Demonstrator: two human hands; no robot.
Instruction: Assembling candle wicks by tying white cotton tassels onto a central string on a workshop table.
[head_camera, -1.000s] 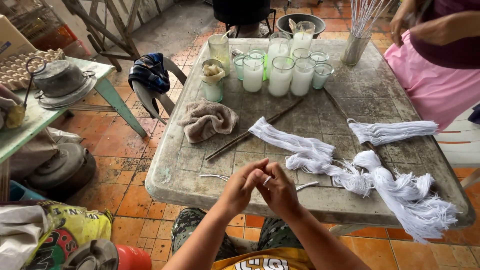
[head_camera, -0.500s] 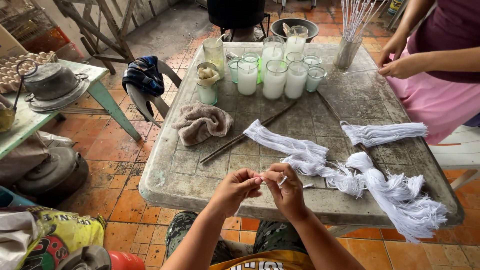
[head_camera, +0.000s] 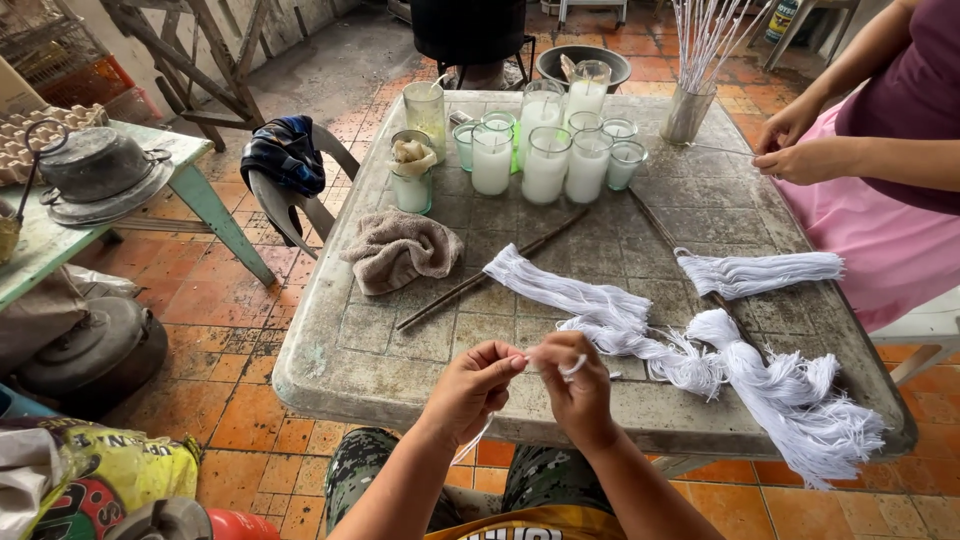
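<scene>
Both hands meet at table's (head_camera: 330, 370) near edge; left hand (head_camera: 468, 385) and right hand (head_camera: 578, 385) each pinch one white string (head_camera: 545, 366) stretched between fingertips; loose skeins (head_camera: 700, 350) lie just right; best kept taut, grips close, twisting evenly.

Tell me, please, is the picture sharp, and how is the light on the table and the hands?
Head view: soft, even daylight, no hard shadows or glare; table and white string bundles look sharp; left hand and right hand are slightly soft; straight edges bend near the frame's borders.
</scene>
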